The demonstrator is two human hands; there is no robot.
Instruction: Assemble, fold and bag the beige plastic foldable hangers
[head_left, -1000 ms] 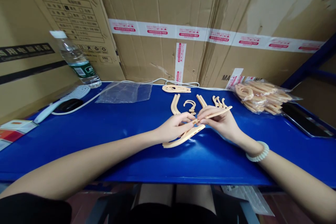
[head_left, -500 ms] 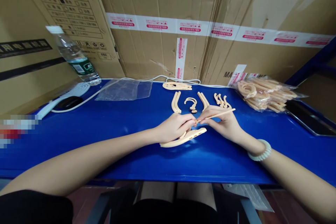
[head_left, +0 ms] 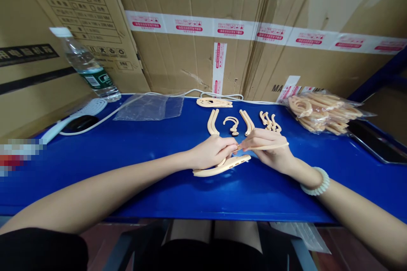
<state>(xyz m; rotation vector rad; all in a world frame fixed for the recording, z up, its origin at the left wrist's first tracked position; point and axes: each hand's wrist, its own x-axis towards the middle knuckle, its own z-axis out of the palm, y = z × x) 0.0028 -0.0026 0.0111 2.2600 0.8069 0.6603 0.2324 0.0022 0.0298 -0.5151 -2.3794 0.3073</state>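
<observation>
My left hand [head_left: 211,152] is closed on a cream plastic folding-hanger body [head_left: 219,168], a curved piece with slots along one edge that slants below my fingers. Close beside it, my right hand [head_left: 270,146] pinches a slim cream hanger arm [head_left: 270,147], whose free end points right. The fingertips of both hands meet over the joint, so how the pieces engage there is hidden. Just beyond my hands lie a hanger hook [head_left: 232,123], a pair of hanger arms [head_left: 212,123] on the left and another pair of arms [head_left: 246,122] on the right.
Farther back are stacked hanger pieces [head_left: 214,102], several small hooks [head_left: 269,121] and a bag of cream parts [head_left: 324,112]. A phone [head_left: 375,140] lies at right. At left are a water bottle [head_left: 85,67], a clear bag [head_left: 149,107] and a white cable [head_left: 108,119]. Cardboard boxes [head_left: 190,59] stand behind the blue table [head_left: 143,194].
My right hand has turned the hanger arm so its free end sits lower and slightly farther right. My left hand keeps hold of the hanger body, nearly unmoved.
</observation>
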